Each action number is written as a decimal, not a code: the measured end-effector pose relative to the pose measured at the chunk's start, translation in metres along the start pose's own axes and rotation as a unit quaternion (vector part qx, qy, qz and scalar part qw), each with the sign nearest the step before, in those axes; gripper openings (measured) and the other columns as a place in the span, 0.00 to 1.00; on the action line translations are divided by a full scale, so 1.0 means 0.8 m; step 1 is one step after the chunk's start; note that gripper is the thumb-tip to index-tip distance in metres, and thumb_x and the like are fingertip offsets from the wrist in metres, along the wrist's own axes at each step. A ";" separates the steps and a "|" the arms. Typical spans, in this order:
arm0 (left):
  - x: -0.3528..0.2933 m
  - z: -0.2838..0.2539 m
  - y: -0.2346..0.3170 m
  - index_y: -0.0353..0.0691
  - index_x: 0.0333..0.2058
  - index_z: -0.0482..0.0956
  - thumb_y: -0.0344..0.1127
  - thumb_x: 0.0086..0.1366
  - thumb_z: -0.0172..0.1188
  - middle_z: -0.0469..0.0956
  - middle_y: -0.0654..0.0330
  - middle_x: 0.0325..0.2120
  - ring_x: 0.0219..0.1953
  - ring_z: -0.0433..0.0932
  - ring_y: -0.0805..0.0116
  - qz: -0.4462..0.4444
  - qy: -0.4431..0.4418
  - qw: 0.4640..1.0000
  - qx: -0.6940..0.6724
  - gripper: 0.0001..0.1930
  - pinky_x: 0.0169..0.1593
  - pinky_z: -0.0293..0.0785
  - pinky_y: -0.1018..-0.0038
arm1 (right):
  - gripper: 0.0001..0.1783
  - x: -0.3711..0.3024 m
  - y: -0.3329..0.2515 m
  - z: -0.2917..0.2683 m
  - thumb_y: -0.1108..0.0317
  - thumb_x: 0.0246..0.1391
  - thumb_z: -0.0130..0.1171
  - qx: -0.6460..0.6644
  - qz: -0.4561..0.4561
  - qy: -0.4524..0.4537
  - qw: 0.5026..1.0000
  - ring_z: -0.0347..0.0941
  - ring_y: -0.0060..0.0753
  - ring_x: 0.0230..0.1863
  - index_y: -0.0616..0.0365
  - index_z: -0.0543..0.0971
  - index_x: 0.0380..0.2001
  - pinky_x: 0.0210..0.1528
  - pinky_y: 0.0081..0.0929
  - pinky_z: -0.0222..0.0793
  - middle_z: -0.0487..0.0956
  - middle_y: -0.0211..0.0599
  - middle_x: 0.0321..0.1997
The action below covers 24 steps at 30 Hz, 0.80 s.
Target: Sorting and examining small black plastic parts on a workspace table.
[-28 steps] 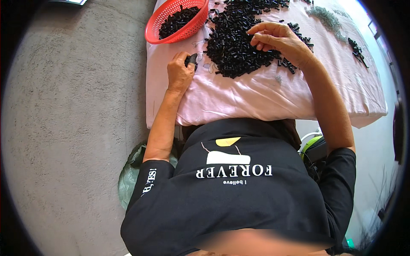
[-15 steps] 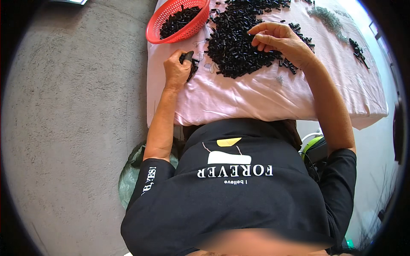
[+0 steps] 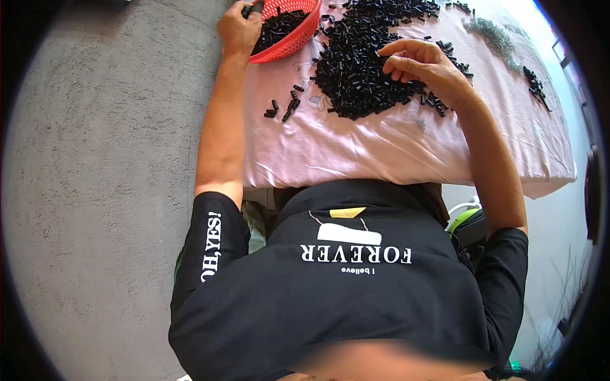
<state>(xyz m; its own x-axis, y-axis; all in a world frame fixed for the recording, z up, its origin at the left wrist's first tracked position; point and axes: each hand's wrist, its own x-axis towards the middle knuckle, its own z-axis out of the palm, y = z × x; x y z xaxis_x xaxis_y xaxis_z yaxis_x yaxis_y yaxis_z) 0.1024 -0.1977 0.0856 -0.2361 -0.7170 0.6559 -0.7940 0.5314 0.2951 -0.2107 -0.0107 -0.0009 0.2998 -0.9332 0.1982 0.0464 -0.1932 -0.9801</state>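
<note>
My left hand (image 3: 239, 30) is at the left rim of a red perforated plastic basket (image 3: 304, 39), its fingers curled closed. Dark material shows at its fingertips, too small to tell whether it is black pieces or a covering on a finger. Inside the basket lie many small black tubular pieces (image 3: 279, 29). My right hand (image 3: 420, 65) is over the right side of a large heap of the same black pieces (image 3: 362, 79). Its thumb and index finger are bent toward each other, with a tiny pale spot at the tips that I cannot make out.
Several loose black pieces (image 3: 291, 106) lie left of the heap on the pink tablecloth (image 3: 356, 152). A pile of small clear pieces (image 3: 492, 39) and a black cluster (image 3: 537, 87) lie at the far right. Concrete floor (image 3: 114, 159) runs along the table's left side.
My left hand has moved forward from the loose black pieces beside the heap to the basket's rim, leaving a few on the cloth. My right hand has hardly moved.
</note>
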 end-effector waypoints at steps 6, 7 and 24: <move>0.015 0.041 -0.048 0.36 0.29 0.79 0.40 0.62 0.52 0.79 0.46 0.28 0.35 0.79 0.46 0.078 -0.045 0.992 0.086 0.13 0.38 0.74 0.57 | 0.18 0.000 -0.009 0.004 0.57 0.61 0.57 -0.007 -0.001 -0.003 1.000 0.73 0.13 0.35 0.56 0.78 0.49 0.40 0.13 0.70 0.80 0.27 0.36; 0.011 0.037 -0.049 0.35 0.29 0.80 0.41 0.64 0.50 0.79 0.45 0.27 0.34 0.79 0.45 0.031 -0.011 0.999 0.002 0.16 0.37 0.74 0.57 | 0.18 -0.001 -0.011 0.006 0.56 0.61 0.57 -0.017 -0.002 -0.003 1.000 0.73 0.13 0.35 0.56 0.78 0.49 0.40 0.14 0.70 0.80 0.27 0.36; -0.232 -0.017 0.000 0.37 0.50 0.74 0.36 0.55 0.63 0.72 0.50 0.49 0.55 0.68 0.51 0.031 -0.146 0.988 -0.042 0.23 0.60 0.62 0.61 | 0.17 0.001 -0.001 0.011 0.59 0.61 0.57 -0.042 0.029 -0.008 0.999 0.72 0.13 0.34 0.57 0.78 0.47 0.39 0.13 0.69 0.80 0.27 0.34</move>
<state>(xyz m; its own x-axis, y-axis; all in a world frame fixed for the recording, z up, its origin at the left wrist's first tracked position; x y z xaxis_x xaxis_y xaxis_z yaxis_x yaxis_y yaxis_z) 0.1541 -0.0586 -0.0267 -0.4441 -0.7750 0.4495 -0.7267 0.6051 0.3253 -0.2023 -0.0090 -0.0004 0.3146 -0.9389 0.1393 -0.0512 -0.1633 -0.9852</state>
